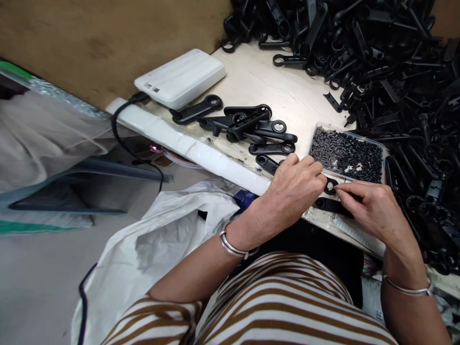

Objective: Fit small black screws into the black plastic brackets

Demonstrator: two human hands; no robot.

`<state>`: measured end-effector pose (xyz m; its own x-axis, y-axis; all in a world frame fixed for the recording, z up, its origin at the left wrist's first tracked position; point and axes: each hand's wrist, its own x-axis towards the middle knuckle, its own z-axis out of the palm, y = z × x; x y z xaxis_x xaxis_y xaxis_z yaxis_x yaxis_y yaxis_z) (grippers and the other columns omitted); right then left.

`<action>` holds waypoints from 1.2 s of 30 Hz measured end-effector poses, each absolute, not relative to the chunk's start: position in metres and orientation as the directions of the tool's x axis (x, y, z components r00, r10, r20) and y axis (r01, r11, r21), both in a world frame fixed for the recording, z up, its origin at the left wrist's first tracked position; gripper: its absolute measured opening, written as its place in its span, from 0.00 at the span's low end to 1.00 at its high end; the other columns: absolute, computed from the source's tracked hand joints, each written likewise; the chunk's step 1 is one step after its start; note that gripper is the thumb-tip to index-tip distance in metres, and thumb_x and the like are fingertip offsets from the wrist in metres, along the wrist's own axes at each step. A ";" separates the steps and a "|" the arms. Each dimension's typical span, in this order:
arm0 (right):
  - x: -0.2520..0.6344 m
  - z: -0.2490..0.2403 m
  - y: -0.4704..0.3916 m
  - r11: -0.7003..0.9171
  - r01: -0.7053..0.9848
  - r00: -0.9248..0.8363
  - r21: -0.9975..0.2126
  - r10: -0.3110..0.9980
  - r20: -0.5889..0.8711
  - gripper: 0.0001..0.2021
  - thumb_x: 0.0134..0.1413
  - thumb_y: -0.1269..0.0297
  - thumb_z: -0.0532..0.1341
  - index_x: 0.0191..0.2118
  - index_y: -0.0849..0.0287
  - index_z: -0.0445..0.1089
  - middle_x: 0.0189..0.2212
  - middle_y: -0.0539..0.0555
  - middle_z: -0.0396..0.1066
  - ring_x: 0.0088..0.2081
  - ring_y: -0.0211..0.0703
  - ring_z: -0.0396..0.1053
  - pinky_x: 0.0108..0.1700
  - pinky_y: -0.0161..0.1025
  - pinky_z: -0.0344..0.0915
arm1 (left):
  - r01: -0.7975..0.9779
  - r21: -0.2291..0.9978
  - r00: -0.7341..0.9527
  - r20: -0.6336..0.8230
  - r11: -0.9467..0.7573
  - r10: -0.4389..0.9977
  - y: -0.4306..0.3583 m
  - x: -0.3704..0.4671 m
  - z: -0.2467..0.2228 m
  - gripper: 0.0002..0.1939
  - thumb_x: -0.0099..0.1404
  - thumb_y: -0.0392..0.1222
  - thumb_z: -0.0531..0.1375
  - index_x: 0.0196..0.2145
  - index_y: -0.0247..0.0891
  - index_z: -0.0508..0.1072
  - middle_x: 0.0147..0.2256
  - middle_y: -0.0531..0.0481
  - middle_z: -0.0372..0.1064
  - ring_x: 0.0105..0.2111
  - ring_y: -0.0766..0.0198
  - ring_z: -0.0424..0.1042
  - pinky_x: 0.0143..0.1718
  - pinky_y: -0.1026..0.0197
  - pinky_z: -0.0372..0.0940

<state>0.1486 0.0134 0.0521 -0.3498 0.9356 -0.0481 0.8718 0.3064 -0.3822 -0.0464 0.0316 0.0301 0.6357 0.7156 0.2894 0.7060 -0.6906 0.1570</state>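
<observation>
My left hand (298, 189) is closed over a black plastic arm with a ring-shaped end (329, 186); most of the arm is hidden under my fingers. At the ring's edge, the thumb and forefinger of my right hand (373, 206) are pinched together. Whatever sits between those fingertips is too small or hidden to name. Another black plastic arm (332, 206) lies on the table just below, partly behind my right hand. Behind my hands stands a shallow clear plastic box (384, 165) full of tiny black and grey pieces (345, 148).
A large heap of black plastic arms (359, 52) covers the table's back and right. Several more (247, 122) lie in a small pile at the left, beside a white box-shaped device (181, 76) with a black cable (114, 124). White wrapping (201, 153) lines the table's edge.
</observation>
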 end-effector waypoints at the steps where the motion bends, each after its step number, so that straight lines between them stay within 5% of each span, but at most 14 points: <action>1: 0.147 0.050 0.014 0.308 0.872 -0.352 -0.381 0.934 -0.050 0.13 0.62 0.64 0.55 0.33 0.56 0.77 0.33 0.54 0.78 0.33 0.44 0.73 0.37 0.38 0.62 | 0.707 0.157 0.635 0.288 -0.690 0.716 0.032 -0.047 0.030 0.10 0.69 0.31 0.55 0.29 0.35 0.71 0.30 0.47 0.69 0.36 0.56 0.67 0.35 0.54 0.54; 22: 0.129 0.043 0.023 0.214 0.905 -0.284 -0.368 0.947 -0.147 0.11 0.52 0.68 0.54 0.20 0.58 0.63 0.17 0.46 0.58 0.21 0.34 0.55 0.29 0.37 0.46 | 0.710 0.196 0.621 0.280 -0.677 0.732 0.031 -0.047 0.027 0.09 0.68 0.33 0.56 0.30 0.36 0.71 0.31 0.47 0.69 0.37 0.55 0.67 0.36 0.54 0.54; 36: 0.132 0.050 0.028 0.296 0.903 -0.369 -0.312 0.906 -0.206 0.12 0.52 0.71 0.55 0.19 0.59 0.62 0.17 0.46 0.60 0.21 0.34 0.52 0.27 0.37 0.45 | 0.708 0.211 0.623 0.263 -0.674 0.737 0.031 -0.048 0.027 0.09 0.69 0.32 0.56 0.29 0.36 0.71 0.31 0.47 0.69 0.38 0.56 0.67 0.36 0.54 0.54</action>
<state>0.1316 0.0281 0.0499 -0.3688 0.9064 -0.2059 0.9026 0.2964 -0.3122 -0.0476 0.0309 0.0274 0.6226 0.7371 0.2627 0.7084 -0.6735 0.2110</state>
